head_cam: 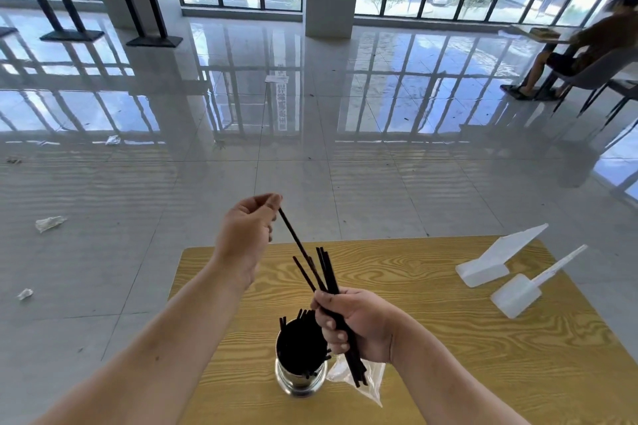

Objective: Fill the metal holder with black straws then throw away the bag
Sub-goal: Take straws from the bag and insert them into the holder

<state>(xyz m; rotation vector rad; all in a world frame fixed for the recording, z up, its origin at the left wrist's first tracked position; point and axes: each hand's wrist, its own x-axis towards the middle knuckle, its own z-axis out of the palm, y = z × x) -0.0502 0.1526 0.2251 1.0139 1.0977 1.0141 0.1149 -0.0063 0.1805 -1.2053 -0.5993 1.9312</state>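
Note:
A round metal holder (299, 380) stands on the wooden table (431, 338), packed with black straws. Just right of it, my right hand (359, 324) grips a bundle of black straws (326, 269) together with the clear plastic bag (369, 381), which hangs below my fist. Above the table's far edge, my left hand (245, 235) pinches the top end of a single black straw (293, 235) that slants down into the bundle.
Two white plastic scoops (497, 260) (524, 290) lie on the table's right side. Beyond the table stretches a glossy tiled floor with scraps of litter (50, 222). A person sits on a chair (580, 52) at the far right.

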